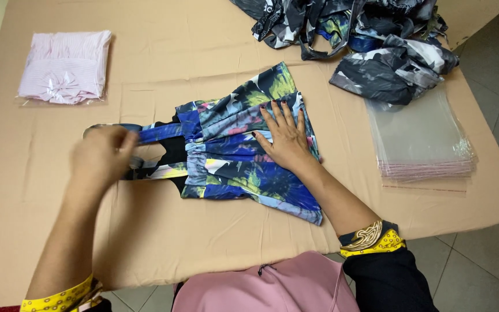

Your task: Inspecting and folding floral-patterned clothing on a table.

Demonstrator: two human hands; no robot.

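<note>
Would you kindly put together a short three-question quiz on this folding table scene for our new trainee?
1. True or false: the right hand lies flat on the floral garment.
2. Multiple choice: what does the left hand grip? A) the garment's straps B) the pink bagged garment C) the stack of clear bags
3. Fill in: the pile of dark printed clothes lies at the table's far ____ corner.

Key:
1. True; the palm presses down with fingers spread.
2. A; the hand is at the strap end, though it is blurred.
3. Right, just beyond the clear bags.
</note>
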